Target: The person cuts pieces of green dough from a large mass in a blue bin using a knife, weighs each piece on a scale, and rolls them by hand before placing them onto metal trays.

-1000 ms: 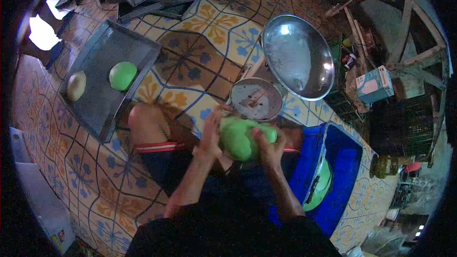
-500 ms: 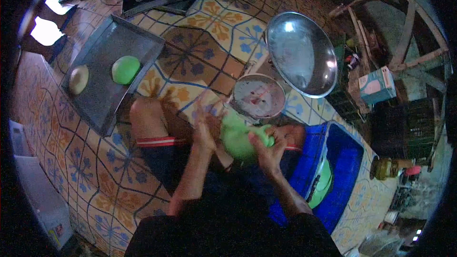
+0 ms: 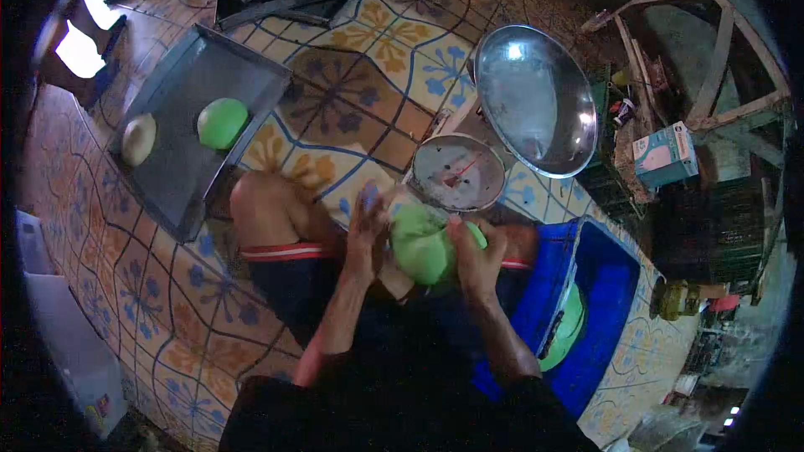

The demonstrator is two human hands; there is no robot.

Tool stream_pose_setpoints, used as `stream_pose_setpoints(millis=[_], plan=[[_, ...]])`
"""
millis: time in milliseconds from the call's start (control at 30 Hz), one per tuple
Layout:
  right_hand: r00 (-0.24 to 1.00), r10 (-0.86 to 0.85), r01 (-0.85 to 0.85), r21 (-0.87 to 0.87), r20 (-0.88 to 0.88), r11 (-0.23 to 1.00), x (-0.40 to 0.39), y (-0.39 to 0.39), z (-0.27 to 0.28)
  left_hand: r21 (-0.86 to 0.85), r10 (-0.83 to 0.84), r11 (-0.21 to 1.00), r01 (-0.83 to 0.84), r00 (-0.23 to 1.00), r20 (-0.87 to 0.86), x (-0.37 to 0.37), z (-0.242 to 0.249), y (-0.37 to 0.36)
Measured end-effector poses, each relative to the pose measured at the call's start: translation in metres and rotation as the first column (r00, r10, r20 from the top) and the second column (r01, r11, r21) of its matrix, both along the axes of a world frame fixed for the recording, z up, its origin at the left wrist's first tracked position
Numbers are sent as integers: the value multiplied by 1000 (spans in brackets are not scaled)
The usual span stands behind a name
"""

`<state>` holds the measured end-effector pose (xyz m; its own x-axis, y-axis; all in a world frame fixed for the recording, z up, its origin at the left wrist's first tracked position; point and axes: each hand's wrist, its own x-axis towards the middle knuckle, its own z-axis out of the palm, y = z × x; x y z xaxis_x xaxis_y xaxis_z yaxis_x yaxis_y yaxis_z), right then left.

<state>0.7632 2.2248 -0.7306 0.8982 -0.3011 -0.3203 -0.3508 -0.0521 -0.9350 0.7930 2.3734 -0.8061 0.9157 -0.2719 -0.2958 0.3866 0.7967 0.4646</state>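
Note:
A soft light-green lump of dough (image 3: 421,253) is held over my lap, between my knees. My right hand (image 3: 477,259) grips its right side, the thumb pressed on top and a bit of green bulging past the fingers. My left hand (image 3: 363,230) stands upright at the dough's left side, fingers stretched out and slightly blurred. Just beyond the dough is a round bowl (image 3: 481,187) with a whitish inside and small red bits. Another green round piece (image 3: 567,331) shows inside the blue plastic crate (image 3: 610,285) by my right knee.
A metal tray (image 3: 180,75) on the tiled floor at left carries a green ball (image 3: 223,123) and a beige ball (image 3: 138,139). A large shiny basin (image 3: 536,100) leans beyond the bowl. More trays (image 3: 293,0) are stacked at the back; a wooden frame (image 3: 712,59) stands at right.
My right hand has shifted slightly, its thumb now pressing into the top of the dough. The dough looks rounder and more gathered. My left hand remains upright beside it.

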Motion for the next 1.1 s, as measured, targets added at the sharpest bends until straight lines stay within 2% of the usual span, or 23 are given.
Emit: stream_pose_setpoints(millis=[33, 67, 100, 133, 167, 233, 267, 300, 333, 400, 433, 467, 533, 567, 600, 667, 767, 800, 900, 967, 1033, 1067, 1100], plan=[[1000, 12, -11, 30, -19, 999, 2, 2, 0, 2, -20, 1000, 20, 1000, -18, 2, -3, 3], [999, 24, -22, 60, -38, 998, 4, 5, -1, -240, -46, 970, 37, 998, -35, -8, -7, 2], [998, 37, -32, 89, -57, 995, 6, 7, -2, -220, -23, 975, 15, 999, -37, -14, -7, 3], [979, 194, -201, 141, 63, 969, 8, -1, -1, -201, -4, 980, -5, 999, -45, -22, -8, 3], [945, 298, -307, 55, 130, 950, 9, 1, 1, -188, 29, 982, -35, 999, -33, -21, -8, 1], [837, 482, -465, -128, 259, 876, 11, 6, 4, -50, 100, 994, -94, 986, 133, -14, 4, -8], [819, 529, -494, -194, 224, 847, 9, 11, 8, 23, 122, 991, -130, 970, 209, -11, 11, -9], [789, 582, -530, -261, 198, 807, 11, 15, 9, 81, 117, 988, -132, 979, 168, -2, -1, -6], [895, 403, -331, -320, 191, 888, 7, 17, -5, 136, 111, 982, -128, 986, 126, 6, -13, -3], [881, 459, -449, -107, 115, 887, 5, 6, -5, 369, -234, 925, 95, 905, 355, 5, -29, 19], [865, 489, -484, -67, 110, 872, 13, 10, -2, 499, -409, 850, 170, 809, 421, 6, -35, 28], [849, 518, -518, -26, 105, 855, 22, 15, 0, 584, -627, 751, 308, 607, 487, 1, -42, 37], [827, 545, -541, -69, 137, 838, 27, 35, 11, 457, -366, 889, 14, 621, 693, 3, 45, 42], [744, 623, -545, -321, 240, 774, 39, 45, 16, 488, -315, 868, -96, 654, 688, 1, 48, 39], [639, 703, -479, -553, 312, 682, 52, 55, 21, 522, -262, 829, -200, 685, 680, 0, 52, 37], [547, 731, -434, -609, 407, 664, 61, 69, 19, 664, -306, 606, -437, 642, 703, 11, 40, 37], [653, 660, -566, -340, 371, 751, 77, 76, 44, 647, -398, 166, -744, 550, 734, 32, 62, 50], [853, 135, -363, 386, 505, 848, 75, 97, 50, 528, -275, 101, -843, 486, 829, 45, 65, 48], [766, -90, -11, 154, 636, 988, 94, 89, 18, 532, 39, 156, -833, 543, 839, 68, 80, 62], [893, 87, -170, 153, 441, 973, 98, 106, 1, 465, 93, 296, -834, 510, 855, 88, 88, 84], [914, 83, -297, 517, 397, 803, 117, 110, -39, 426, 45, 454, -782, 498, 866, 106, 87, 101], [924, 72, -317, 650, 375, 691, 127, 116, -46, 520, -72, 462, -719, 553, 830, 114, 89, 113], [930, 37, -311, 726, 366, 614, 149, 135, -30, 553, -140, 232, -800, 535, 833, 115, 105, 130]])
